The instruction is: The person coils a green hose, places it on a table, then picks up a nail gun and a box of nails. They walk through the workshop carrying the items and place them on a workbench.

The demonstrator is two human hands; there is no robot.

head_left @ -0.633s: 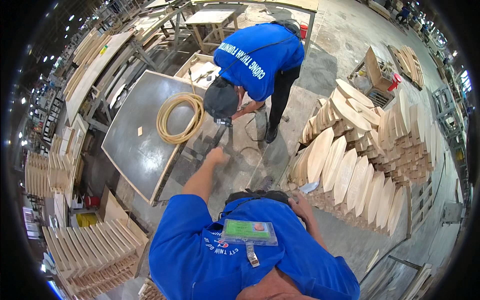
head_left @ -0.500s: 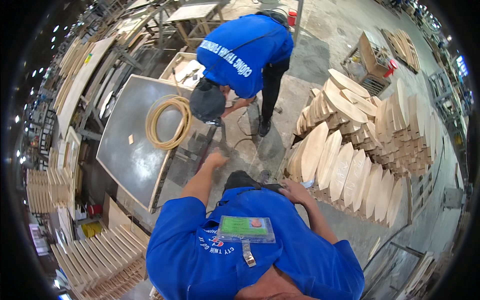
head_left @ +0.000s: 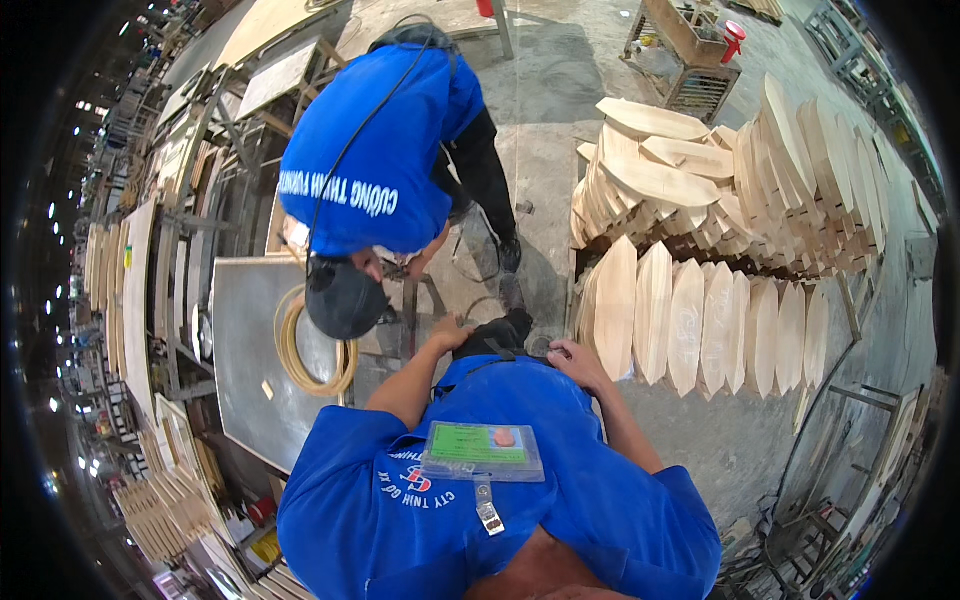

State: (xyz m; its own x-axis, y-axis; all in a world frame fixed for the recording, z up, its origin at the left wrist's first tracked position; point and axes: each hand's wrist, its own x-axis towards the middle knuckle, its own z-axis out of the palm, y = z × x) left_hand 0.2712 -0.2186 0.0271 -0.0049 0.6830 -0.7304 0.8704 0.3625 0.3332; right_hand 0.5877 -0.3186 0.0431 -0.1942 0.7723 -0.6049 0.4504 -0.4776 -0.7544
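Note:
My left hand (head_left: 450,332) rests at the left side of my dark trousers (head_left: 492,336), its fingers lying loosely on the cloth with nothing visible in them. On the other side, my right hand (head_left: 574,358) lies at my right hip, fingers loosely bent and no object showing. Nearest that hand stands a row of pale pointed wooden pieces (head_left: 655,315). Ahead and to the left, a co-worker in a blue shirt (head_left: 375,150) bends low. The co-worker's hands are near a dark object close to the floor, mostly hidden by the head and cap.
A coil of yellowish hose (head_left: 292,350) lies on a grey-topped table (head_left: 235,330) at left. More stacked wooden pieces (head_left: 665,185) stand at right, behind the row. A wooden stand (head_left: 685,40) is farther back, with racks of timber along the left.
The view has turned and shifted, with the co-worker and table now farther left. My left hand has come in from out beside my leg to my trousers; my right stays at the hip.

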